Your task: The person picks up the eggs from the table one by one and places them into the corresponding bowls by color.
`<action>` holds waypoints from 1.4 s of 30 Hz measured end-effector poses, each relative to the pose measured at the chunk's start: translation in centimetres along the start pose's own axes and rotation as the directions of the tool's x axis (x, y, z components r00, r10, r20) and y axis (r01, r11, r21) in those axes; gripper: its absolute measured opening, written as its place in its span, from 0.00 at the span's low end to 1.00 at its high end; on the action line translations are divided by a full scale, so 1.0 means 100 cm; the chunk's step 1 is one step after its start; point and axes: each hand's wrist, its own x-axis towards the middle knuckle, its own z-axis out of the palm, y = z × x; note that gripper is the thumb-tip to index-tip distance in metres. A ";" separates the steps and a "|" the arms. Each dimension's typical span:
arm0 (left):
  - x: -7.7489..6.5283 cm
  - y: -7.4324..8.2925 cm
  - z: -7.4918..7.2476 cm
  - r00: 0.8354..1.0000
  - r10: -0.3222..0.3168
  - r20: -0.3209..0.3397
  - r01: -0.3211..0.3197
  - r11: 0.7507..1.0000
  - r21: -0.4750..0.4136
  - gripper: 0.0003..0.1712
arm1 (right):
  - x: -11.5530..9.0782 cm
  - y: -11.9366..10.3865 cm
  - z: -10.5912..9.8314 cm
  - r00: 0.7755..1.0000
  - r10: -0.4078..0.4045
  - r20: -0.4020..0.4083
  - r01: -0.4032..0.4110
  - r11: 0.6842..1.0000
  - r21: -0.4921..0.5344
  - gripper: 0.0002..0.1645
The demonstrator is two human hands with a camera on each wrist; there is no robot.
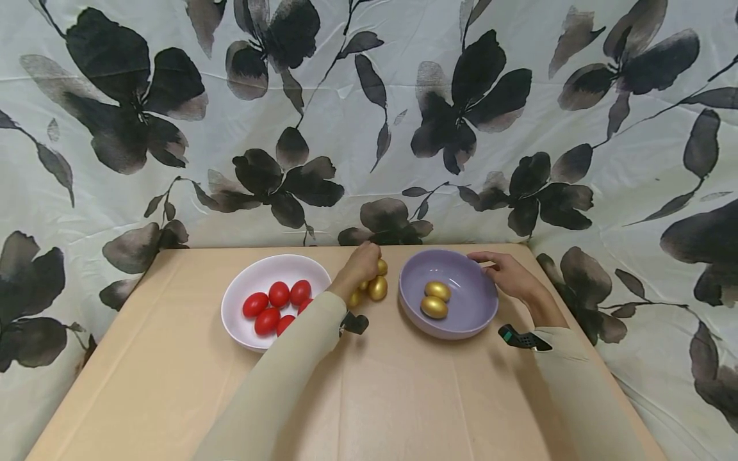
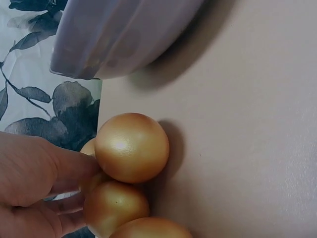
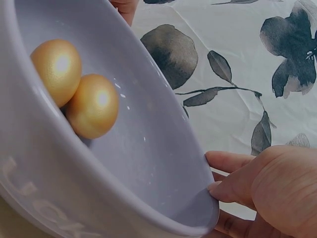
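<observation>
My left hand (image 1: 361, 264) reaches into a cluster of gold eggs (image 1: 377, 288) near the table's back edge. In the left wrist view its thumb and fingers pinch a gold egg (image 2: 91, 183), mostly hidden behind its neighbours. To the right is a purple bowl (image 1: 468, 319) with two gold eggs (image 1: 434, 307) lying in it. My right hand (image 1: 510, 275) holds that bowl's right rim, thumb at the edge and fingers along the outside. Raised lettering shows on the bowl's outer wall in the right wrist view.
Left of the gold eggs stands a pale pinkish-white bowl (image 1: 232, 317) with several red eggs (image 1: 267, 321), partly covered by my left sleeve (image 1: 288, 358). A light wooden table (image 1: 403, 397) carries everything, and a floral cloth (image 1: 375, 121) hangs behind it.
</observation>
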 end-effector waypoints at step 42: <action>-0.033 0.050 -0.038 0.960 0.262 -0.102 -0.277 0.943 -0.185 0.19 | 0.019 0.046 0.002 1.000 -0.005 -0.017 0.005 1.000 0.007 0.30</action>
